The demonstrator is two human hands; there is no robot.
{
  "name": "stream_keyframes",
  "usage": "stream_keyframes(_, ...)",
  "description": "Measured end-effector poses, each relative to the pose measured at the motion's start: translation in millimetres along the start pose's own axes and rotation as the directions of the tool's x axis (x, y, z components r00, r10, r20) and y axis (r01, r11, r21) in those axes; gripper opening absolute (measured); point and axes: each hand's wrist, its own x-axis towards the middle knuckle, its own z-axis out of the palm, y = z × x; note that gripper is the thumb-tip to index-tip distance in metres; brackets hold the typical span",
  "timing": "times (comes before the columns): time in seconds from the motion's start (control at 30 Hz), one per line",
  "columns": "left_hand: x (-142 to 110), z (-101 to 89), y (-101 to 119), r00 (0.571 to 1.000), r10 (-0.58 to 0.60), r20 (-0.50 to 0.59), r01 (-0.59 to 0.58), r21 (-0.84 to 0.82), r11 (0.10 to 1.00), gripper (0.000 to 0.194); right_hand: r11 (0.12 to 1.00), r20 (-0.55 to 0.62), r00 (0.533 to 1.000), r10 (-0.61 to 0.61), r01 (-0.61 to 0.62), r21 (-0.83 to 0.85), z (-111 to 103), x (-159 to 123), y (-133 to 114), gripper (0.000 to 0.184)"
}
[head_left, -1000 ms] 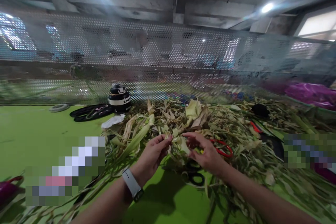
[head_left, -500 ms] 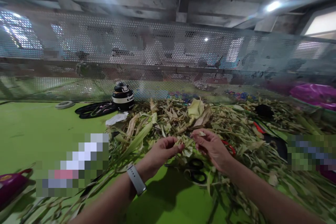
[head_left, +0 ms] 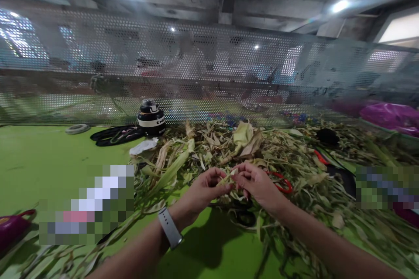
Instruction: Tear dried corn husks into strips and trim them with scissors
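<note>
The right hand (head_left: 262, 187) has neared the left hand (head_left: 202, 189), both pinching a husk strip (head_left: 225, 180) slanting away rightward.

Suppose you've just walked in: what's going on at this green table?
A person's left hand pinches a pale green plant piece, with the right hand close against it. Dry leaves lie heaped beyond and beside the hands on the table; a red handle shows by the right hand, and a black bottle stands farther back, left.

From head height we look forward and down past our left hand (head_left: 199, 191) and right hand (head_left: 262, 187), close by, across the green table (head_left: 59, 152) to a perforated screen (head_left: 203, 67).
</note>
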Motion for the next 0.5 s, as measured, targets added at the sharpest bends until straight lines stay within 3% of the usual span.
stream_keyframes(0.13,-1.8,1.5,2.3,0.999,0.01,0.031,-0.01,-0.018,1.0,0.026,0.999,0.062,0.998,0.012,-0.009,-0.048,0.6,0.1,2.7,0.028)
stream_keyframes(0.5,-1.9,5.2,0.3,0.991,-0.101,0.084,0.115,-0.187,0.976,0.033,0.999,0.024,0.999,0.041,-0.041,-0.004,3.1,0.2,0.1,0.029)
